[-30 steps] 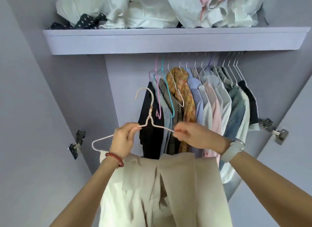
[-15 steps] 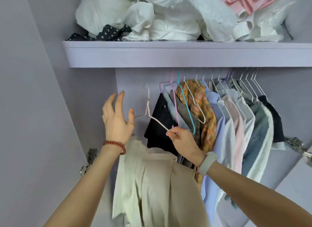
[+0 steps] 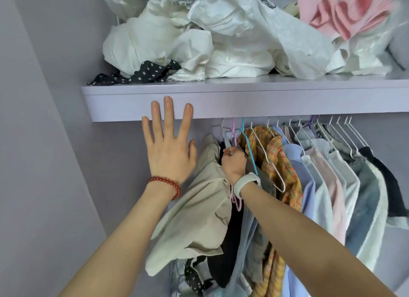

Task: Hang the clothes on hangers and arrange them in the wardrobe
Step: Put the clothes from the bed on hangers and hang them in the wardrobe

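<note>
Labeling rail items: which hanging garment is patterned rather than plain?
The orange plaid shirt, hanging just right of the blue hanger. Its neighbours further right are plain: blue, pink, white, denim.

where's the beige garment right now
In the head view it hangs left of centre, at the left end of the row: beige garment, beside the black garment, below the right hand.

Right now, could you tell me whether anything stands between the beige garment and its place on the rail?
The rail itself is hidden behind the shelf. The beige garment, gripped by the right hand, is at the left end of the row, against the dark garment. Left of it nothing visible blocks; the left hand is raised there, open.
</note>
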`<state>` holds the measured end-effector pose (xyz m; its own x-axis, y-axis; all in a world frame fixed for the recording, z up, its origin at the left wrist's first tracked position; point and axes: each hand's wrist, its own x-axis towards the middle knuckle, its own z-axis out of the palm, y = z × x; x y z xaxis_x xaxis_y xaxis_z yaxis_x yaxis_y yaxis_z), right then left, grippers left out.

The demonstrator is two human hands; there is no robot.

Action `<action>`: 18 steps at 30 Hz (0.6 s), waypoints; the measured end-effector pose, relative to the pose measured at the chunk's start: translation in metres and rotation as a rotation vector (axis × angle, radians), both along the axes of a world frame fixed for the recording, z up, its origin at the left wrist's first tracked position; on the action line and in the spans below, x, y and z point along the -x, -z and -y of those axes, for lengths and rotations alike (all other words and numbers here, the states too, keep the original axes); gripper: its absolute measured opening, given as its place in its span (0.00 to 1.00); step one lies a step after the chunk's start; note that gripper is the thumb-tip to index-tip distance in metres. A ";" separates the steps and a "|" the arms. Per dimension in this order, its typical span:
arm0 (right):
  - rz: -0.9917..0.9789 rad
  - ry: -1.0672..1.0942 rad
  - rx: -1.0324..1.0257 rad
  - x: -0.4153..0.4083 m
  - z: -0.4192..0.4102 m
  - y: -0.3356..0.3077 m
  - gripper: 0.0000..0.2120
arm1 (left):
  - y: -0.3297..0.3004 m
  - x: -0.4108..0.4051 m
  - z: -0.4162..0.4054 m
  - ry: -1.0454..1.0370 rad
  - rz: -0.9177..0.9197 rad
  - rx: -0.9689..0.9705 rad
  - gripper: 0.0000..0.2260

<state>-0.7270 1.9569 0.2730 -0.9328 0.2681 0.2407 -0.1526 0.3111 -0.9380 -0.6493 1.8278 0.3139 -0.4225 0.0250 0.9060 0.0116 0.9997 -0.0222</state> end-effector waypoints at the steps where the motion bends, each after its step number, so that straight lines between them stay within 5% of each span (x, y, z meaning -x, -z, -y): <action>1: 0.045 0.022 0.000 0.008 0.001 0.003 0.12 | 0.001 0.001 0.001 -0.007 -0.010 0.004 0.35; 10: 0.155 0.165 0.081 0.023 -0.020 0.023 0.11 | 0.000 -0.001 -0.001 -0.002 -0.009 -0.006 0.35; 15: -0.003 -0.048 -0.096 0.012 -0.045 0.026 0.09 | 0.013 -0.006 -0.016 0.064 -0.015 -0.116 0.35; 18: -0.166 -0.082 -0.224 -0.016 -0.059 0.037 0.17 | 0.048 -0.011 -0.034 0.140 0.068 -0.187 0.33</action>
<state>-0.7110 2.0155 0.2364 -0.8922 0.1160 0.4365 -0.3314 0.4884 -0.8072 -0.6381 1.8622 0.2659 -0.4871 -0.0777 0.8699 0.1451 0.9750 0.1683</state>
